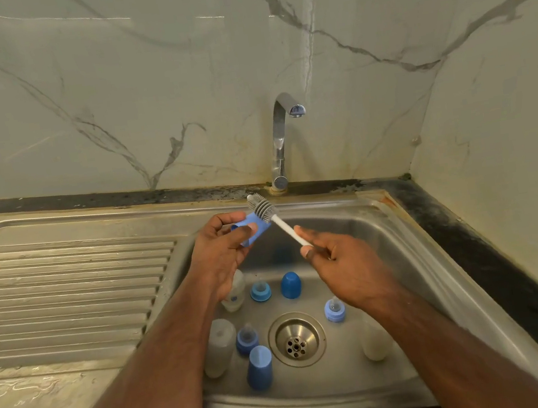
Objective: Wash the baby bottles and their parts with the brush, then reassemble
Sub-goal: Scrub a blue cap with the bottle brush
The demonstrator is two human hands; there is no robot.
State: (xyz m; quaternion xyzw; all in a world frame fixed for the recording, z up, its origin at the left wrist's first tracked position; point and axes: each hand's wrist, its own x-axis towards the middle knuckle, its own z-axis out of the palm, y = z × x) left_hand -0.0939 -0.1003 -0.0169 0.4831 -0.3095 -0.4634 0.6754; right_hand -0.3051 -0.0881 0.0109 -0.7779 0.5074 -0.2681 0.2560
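Hands meet above the sink (401, 219) in the middle of the frame. The left hand (222, 248) pinches a light blue cap (253, 228) between thumb and fingertips, the cap lying on its side. The right hand (341, 262) grips the white handle of a brush (275, 218) between thumb and curled fingers — its grey ribbed head lies against the upper edge of the cap, pointing toward the upper left.

Down in the basin, around the drain (296, 339), the other parts are spread out: a clear bottle (235, 293) partly hidden under the left wrist, a second bottle (219, 347) at lower left, a third (374, 341) beside the right forearm. Three blue collars with teats stand near them, and two darker blue caps (290, 285) sit mouth down. The tap (281, 140) — no water visible from it — rises behind, against the marbled wall.
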